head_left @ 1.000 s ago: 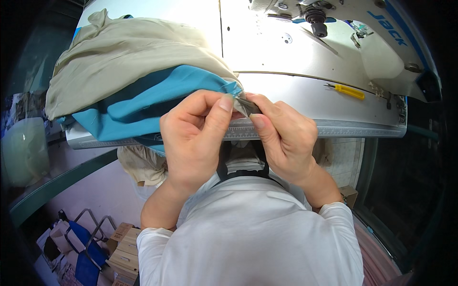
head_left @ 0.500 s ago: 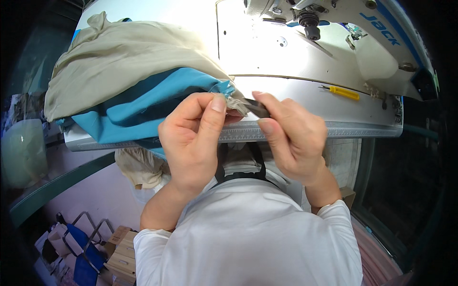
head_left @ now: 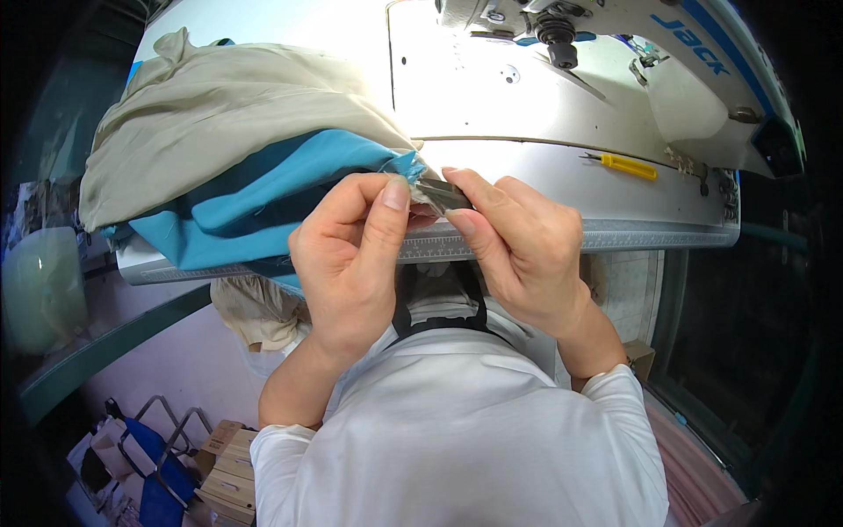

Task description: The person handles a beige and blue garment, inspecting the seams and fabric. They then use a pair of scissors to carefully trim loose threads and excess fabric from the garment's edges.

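My left hand pinches the frayed corner of a piece of blue fabric between thumb and fingers. Beige fabric lies bunched over the blue, and a pale frayed scrap of it shows at the same corner. In my right hand is a pair of dark metal thread snips, held between thumb and index finger. Their blades reach the frayed edge beside my left thumb. My fingers partly cover the snips, and the cloth inside my left hand is hidden.
A sewing machine stands at the back right of the white table. A yellow-handled seam ripper lies on the right. A ruler strip runs along the front edge. Beige cloth hangs below, and wooden drawers stand lower left.
The right hand with the snips has moved left, bringing the blades into the frayed corner. My left hand keeps its pinch, and the view has shifted slightly.
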Demonstrator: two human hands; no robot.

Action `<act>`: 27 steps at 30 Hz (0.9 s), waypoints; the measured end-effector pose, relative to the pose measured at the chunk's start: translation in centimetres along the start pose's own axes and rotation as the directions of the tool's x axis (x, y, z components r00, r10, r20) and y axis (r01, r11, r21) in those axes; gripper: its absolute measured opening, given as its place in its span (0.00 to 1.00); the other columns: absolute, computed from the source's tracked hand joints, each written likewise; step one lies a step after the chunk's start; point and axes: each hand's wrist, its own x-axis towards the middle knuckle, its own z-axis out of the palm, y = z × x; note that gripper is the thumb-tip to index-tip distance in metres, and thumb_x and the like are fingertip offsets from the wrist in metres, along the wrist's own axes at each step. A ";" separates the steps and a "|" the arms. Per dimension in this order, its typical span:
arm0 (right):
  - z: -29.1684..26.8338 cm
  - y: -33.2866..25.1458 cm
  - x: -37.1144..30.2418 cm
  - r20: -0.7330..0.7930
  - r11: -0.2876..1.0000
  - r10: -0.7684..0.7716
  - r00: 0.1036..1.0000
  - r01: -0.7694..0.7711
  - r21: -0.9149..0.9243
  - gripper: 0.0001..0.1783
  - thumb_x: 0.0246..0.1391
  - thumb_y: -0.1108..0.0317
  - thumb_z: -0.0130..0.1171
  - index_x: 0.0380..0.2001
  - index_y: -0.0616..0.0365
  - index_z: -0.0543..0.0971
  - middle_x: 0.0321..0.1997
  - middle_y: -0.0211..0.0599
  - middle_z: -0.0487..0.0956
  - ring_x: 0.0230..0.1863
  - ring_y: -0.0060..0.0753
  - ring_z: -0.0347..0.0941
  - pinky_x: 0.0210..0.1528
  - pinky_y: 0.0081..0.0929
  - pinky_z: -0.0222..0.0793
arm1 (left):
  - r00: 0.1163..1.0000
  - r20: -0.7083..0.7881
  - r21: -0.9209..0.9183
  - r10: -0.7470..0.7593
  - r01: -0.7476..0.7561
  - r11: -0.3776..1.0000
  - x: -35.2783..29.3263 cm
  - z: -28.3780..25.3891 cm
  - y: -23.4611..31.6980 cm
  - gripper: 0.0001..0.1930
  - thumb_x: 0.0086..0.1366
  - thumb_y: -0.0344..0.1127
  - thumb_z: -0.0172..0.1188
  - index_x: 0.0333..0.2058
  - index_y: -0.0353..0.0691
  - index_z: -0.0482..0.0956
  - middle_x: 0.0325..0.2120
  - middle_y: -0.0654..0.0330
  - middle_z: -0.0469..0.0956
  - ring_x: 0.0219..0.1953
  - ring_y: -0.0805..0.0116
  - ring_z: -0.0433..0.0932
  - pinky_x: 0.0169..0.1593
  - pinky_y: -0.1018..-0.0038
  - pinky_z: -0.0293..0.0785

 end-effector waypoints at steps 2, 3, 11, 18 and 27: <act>0.1 0.1 0.0 0.001 1.000 -0.001 1.000 0.001 -0.002 0.15 0.53 0.65 0.64 0.43 0.60 0.81 0.16 0.33 0.70 0.12 0.32 0.65 0.15 0.28 0.59 | 1.000 0.003 -0.004 0.008 -0.008 1.000 0.0 0.0 0.0 0.11 0.71 0.32 0.51 0.37 0.29 0.77 0.33 0.56 0.80 0.36 0.73 0.79 0.46 0.73 0.79; 0.2 0.1 -0.1 0.001 1.000 -0.002 1.000 0.002 -0.003 0.15 0.53 0.65 0.64 0.43 0.59 0.81 0.16 0.33 0.70 0.12 0.32 0.65 0.15 0.28 0.59 | 1.000 0.005 -0.002 0.006 -0.006 1.000 0.0 0.0 0.0 0.11 0.71 0.32 0.51 0.37 0.29 0.77 0.33 0.56 0.80 0.36 0.73 0.79 0.46 0.73 0.79; 0.2 0.0 -0.1 -0.004 1.000 -0.009 1.000 0.009 -0.023 0.14 0.53 0.65 0.64 0.42 0.59 0.81 0.16 0.33 0.70 0.12 0.31 0.65 0.14 0.29 0.59 | 1.000 0.016 -0.009 -0.015 0.015 1.000 -0.2 -0.2 -0.1 0.10 0.71 0.32 0.51 0.37 0.29 0.77 0.34 0.57 0.80 0.36 0.73 0.79 0.46 0.74 0.79; 0.1 -0.1 -0.1 0.009 0.999 0.001 1.000 0.000 -0.032 0.14 0.54 0.64 0.63 0.42 0.58 0.81 0.16 0.33 0.70 0.12 0.31 0.66 0.14 0.29 0.59 | 1.000 0.017 -0.003 -0.012 0.012 1.000 -0.2 -0.2 0.0 0.10 0.71 0.31 0.51 0.37 0.29 0.77 0.33 0.57 0.80 0.35 0.73 0.79 0.45 0.74 0.79; 0.1 -0.2 -0.1 0.019 1.000 -0.002 1.000 0.002 -0.002 0.13 0.54 0.64 0.63 0.41 0.58 0.81 0.16 0.33 0.71 0.12 0.31 0.66 0.14 0.28 0.59 | 1.000 -0.002 0.001 -0.028 0.028 1.000 -0.3 -0.1 0.1 0.11 0.71 0.32 0.52 0.35 0.29 0.77 0.30 0.59 0.80 0.33 0.78 0.77 0.41 0.80 0.76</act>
